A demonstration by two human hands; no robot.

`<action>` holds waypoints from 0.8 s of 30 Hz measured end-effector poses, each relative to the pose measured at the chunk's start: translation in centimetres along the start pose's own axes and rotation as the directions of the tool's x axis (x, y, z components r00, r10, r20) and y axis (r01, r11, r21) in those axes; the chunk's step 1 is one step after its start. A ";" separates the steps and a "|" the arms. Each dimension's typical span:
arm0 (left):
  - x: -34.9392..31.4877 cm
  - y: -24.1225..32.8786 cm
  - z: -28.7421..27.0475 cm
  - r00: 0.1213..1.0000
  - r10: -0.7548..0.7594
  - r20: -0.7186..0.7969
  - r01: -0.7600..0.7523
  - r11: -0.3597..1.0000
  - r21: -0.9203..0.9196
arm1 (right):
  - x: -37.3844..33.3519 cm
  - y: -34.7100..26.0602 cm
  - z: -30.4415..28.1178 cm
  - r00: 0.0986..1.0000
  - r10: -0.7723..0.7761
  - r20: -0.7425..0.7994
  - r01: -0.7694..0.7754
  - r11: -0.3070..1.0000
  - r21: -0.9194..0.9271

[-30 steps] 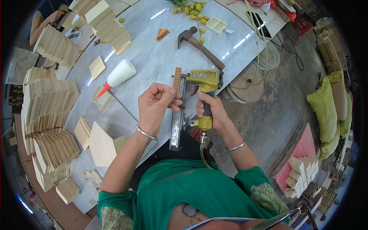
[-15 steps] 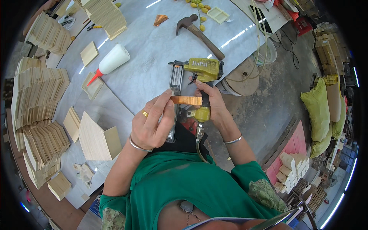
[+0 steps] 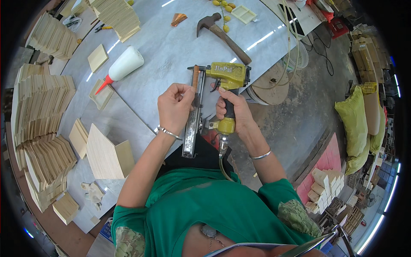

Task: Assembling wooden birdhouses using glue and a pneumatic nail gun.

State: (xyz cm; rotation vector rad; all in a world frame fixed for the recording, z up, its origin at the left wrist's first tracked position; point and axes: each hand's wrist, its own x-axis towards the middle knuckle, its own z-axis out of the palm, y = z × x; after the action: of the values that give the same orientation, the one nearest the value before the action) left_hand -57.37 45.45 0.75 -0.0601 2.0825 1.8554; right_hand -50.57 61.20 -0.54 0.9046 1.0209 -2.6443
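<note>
A yellow-green air nail gun (image 3: 229, 76) is in my right hand (image 3: 240, 110), whose fingers wrap round its black grip. Its long metal magazine (image 3: 190, 136) stands open along the left side, the lower end pointing toward my body. My left hand (image 3: 174, 106) is closed in a pinch on a narrow copper-coloured strip of nails (image 3: 195, 78). The strip lies lengthwise at the upper part of the magazine, and the fingertips cover its lower end. An air hose (image 3: 221, 165) runs down from the gun's base.
On the grey table lie a claw hammer (image 3: 224, 38), a white glue bottle with red nozzle (image 3: 126, 64), a copper-coloured piece (image 3: 178, 19) and an angled wooden part (image 3: 107, 154). Stacked wooden panels (image 3: 43, 103) line the left. Beyond the table's right edge stands a round-topped bucket (image 3: 269, 92).
My left hand has moved up and turned the nail strip from crosswise over the gun's grip to lengthwise at the magazine. My right hand still holds the gun in nearly the same place.
</note>
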 end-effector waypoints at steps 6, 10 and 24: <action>0.5 -0.1 0.8 0.994 0.109 0.012 -0.105 0.918 0.383 | 0.1 0.0 -0.1 1.000 -0.007 -0.022 0.007 1.000 -0.029; -0.1 -0.8 0.5 0.990 0.134 0.041 -0.139 0.898 0.418 | 0.0 0.1 -0.2 1.000 -0.006 -0.023 0.005 1.000 -0.018; 0.0 -2.0 0.6 0.960 0.276 -0.040 -0.218 0.834 0.507 | 0.1 0.0 -0.2 1.000 -0.008 0.001 0.008 1.000 -0.014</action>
State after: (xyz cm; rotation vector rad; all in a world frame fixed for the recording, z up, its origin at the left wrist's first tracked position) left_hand -56.68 45.73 -1.20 0.2538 2.6966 1.3973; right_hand -50.55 61.32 -0.73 0.8986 1.0436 -2.6407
